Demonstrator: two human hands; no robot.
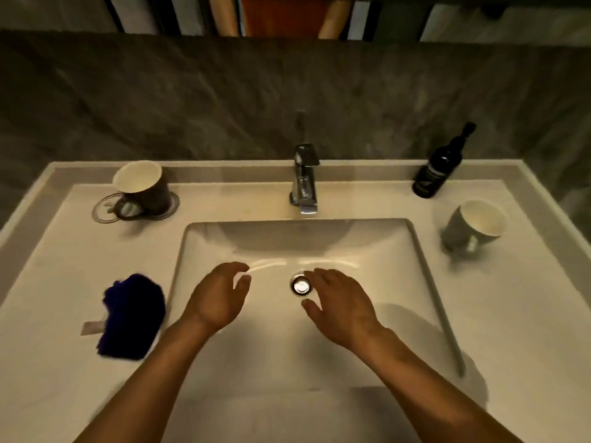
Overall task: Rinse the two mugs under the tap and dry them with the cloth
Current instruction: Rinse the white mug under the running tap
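Note:
A dark mug [144, 190] with a white inside stands on a round coaster at the back left of the counter. A grey mug [473, 227] stands at the right, beside the basin. The chrome tap [305, 179] rises behind the basin, and no water is visible. A dark blue cloth [131, 316] lies crumpled on the counter left of the basin. My left hand [220, 298] and my right hand [343, 306] hover over the basin with relaxed fingers, holding nothing. The right one is just beside the drain [300, 285].
The white sink [425, 266] is set into a pale counter against a grey stone wall. A dark bottle [439, 167] stands at the back right, behind the grey mug. A mirror edge runs along the top.

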